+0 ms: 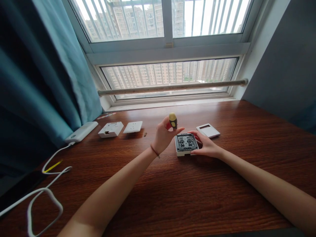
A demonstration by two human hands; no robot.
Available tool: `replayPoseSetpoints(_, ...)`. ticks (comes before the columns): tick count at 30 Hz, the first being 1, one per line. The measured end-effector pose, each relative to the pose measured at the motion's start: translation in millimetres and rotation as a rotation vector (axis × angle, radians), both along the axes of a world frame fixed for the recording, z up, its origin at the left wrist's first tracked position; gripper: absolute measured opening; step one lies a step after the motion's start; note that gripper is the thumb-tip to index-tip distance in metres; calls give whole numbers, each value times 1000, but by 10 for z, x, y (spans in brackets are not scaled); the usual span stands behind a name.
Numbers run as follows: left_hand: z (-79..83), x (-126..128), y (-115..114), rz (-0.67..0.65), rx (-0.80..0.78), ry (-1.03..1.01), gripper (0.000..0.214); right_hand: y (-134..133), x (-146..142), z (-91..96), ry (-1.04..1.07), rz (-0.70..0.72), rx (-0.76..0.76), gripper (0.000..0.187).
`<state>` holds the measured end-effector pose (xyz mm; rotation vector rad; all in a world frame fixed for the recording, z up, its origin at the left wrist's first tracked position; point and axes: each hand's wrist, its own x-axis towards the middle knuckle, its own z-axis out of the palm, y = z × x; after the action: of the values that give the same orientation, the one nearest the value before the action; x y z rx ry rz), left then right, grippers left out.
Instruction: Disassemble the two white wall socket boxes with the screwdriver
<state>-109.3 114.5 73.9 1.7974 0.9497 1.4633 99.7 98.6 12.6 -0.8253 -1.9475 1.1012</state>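
Observation:
My left hand [164, 134] is closed around a short screwdriver [172, 120] with a yellow and black handle, held upright just above the left edge of an opened wall socket module [185, 144]. The module lies on the wooden table [172, 191] with its grey inner side up. My right hand [206, 145] rests on the module's right edge, fingers curled round it and holding it steady. Behind my right hand lies a white faceplate frame [208, 130].
At the back left lie a white socket box [111, 129], a white socket cover [133, 126], two small screws [145, 134] and a white power bank [81, 131] with a white cable [46, 194]. A teal curtain [44, 72] hangs left; the window sill runs behind.

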Motion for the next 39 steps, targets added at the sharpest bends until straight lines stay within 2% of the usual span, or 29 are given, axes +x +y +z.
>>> replayPoseSetpoints(2,-34,-3,20,123,52,56,34,9,-1,-36,6,-14,11,77)
replayPoseSetpoints(4,-27,-7,29,134,73,67,30,15,2,-61,3,-18,16,77)
replayPoseSetpoints(7,44,-16,26,-14,24,17,32,10,8,-67,11,-13,4,76)
replayPoseSetpoints(12,211,-132,33,-337,-171,-44,40,-3,1,-41,28,-1,-8,76)
replayPoseSetpoints(14,263,-193,38,-400,-215,-45,42,-2,-2,-33,25,0,-7,77)
replayPoseSetpoints(16,288,-232,39,-407,-228,-9,42,1,-2,-28,21,1,-12,78)
replayPoseSetpoints(18,276,-242,37,-347,-201,53,41,5,2,-29,17,3,-19,79)
replayPoseSetpoints(19,256,-238,36,-269,-162,92,38,7,5,-33,13,2,-22,79)
replayPoseSetpoints(23,149,-190,29,142,18,195,31,18,18,-60,-13,-15,-14,81)
replayPoseSetpoints(25,130,-162,21,178,27,208,32,23,23,-73,-22,-23,-4,81)
replayPoseSetpoints(28,161,-142,8,33,-77,137,40,27,23,-80,-27,-30,7,81)
replayPoseSetpoints(32,221,-167,3,-265,-260,-93,54,19,18,-60,-22,-21,-1,82)
replayPoseSetpoints(35,252,-201,4,-448,-324,-169,55,8,12,-43,-18,-16,-4,82)
replayPoseSetpoints(37,269,-217,3,-480,-324,-139,54,2,8,-35,-19,-21,-3,82)
replayPoseSetpoints(39,276,-222,2,-435,-276,-47,51,-2,5,-29,-20,-26,0,82)
